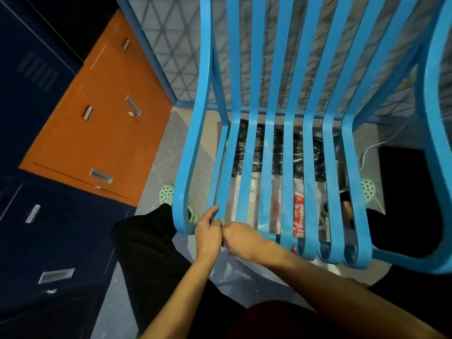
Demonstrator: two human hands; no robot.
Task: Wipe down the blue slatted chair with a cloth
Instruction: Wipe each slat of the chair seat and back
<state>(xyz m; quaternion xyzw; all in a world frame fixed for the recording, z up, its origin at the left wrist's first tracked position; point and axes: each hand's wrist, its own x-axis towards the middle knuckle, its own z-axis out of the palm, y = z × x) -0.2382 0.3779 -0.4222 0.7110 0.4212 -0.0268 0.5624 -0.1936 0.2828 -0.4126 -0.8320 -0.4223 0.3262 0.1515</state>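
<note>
- One chair [310, 167] fills the right of the scene, its seat slats open to reach from above.
- Both hands meet at its near-left seat edge, left hand [208, 231] touching right hand [241, 238], probably to start wiping there.
- Fingers are curled. The cloth is hidden, so I cannot tell what they grasp.

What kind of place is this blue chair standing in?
Probably a locker room or storage area: orange lockers and dark blue lockers line the left, a wire mesh partition stands behind the chair, and the floor is hard and speckled.
</note>
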